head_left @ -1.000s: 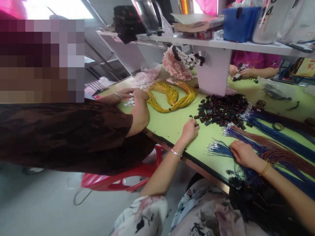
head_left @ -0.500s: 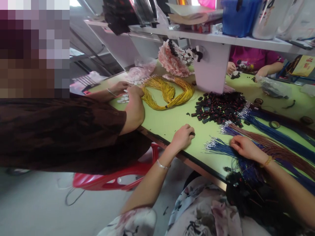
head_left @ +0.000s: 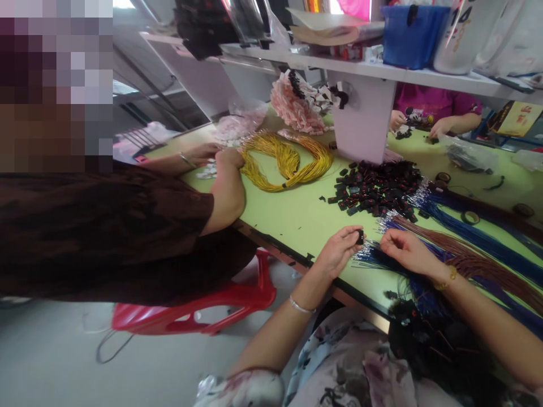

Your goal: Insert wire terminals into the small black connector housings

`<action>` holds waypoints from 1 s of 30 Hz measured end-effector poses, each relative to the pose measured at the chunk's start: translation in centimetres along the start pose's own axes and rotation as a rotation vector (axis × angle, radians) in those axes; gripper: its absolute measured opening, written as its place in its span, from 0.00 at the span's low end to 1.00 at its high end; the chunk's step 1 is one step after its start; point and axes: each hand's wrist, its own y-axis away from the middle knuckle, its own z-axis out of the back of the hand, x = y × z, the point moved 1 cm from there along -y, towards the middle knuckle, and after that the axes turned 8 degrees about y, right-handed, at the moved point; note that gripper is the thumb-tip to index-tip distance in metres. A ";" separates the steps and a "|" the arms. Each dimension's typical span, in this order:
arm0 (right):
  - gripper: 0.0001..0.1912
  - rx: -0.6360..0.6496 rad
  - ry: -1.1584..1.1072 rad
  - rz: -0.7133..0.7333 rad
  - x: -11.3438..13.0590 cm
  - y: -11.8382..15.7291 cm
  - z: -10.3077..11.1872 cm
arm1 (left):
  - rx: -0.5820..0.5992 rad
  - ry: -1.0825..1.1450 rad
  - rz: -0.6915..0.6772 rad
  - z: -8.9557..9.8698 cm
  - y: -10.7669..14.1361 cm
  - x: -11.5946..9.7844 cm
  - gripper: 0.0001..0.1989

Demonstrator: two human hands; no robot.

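Toward the left of the flat, pale green table point(head_left: 275, 217), a co-worker's bare forearm point(head_left: 229, 189) lies beside a looped bundle of thin yellow wires point(head_left: 286, 155). Farther right, above the table's near side, the left hand point(head_left: 339, 251) grips a small, black, block-shaped plastic housing point(head_left: 360, 237) between thumb and fingertips. The housing should be light, stiff and fairly smooth, easily lost from a loose pinch; its flat sides look the best place to take hold. Its long axis stands roughly upright in the view. Beyond it sits a loose heap of small black plastic pieces point(head_left: 375, 186). Just right of the housing, a bundle of thin blue wires with silvery metal tips point(head_left: 379, 260) lies with its tips pointing left and its length trailing to the lower right. These wires look light and limp, the tips perhaps easily bent, so holding just behind the metal seems soundest. Over them the right hand point(head_left: 405, 249) is curled; whether a wire is pinched in it, I cannot tell. Farther right, thin reddish-brown wires point(head_left: 470, 257) run behind that hand
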 end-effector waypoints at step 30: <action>0.07 -0.272 0.231 0.027 -0.2 0.4 -1.8 | 0.029 0.155 0.052 -2.5 1.0 2.7 0.16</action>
